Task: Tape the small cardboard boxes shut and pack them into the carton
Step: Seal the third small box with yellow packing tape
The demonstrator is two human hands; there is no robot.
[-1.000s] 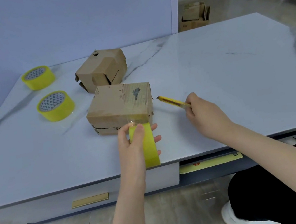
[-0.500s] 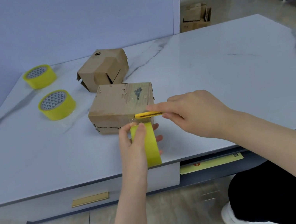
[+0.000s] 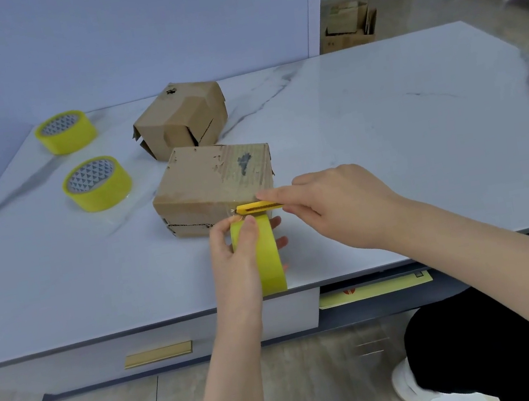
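Cutter moved to box edge by tape roll, marble table, doorway cartons

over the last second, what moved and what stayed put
The right hand swung the yellow knife leftward, from beside the front box to its near top edge, just above the tape roll the left hand grips. That hand, its roll, the front box, the rear box, the far spare roll and the near spare roll stayed put.
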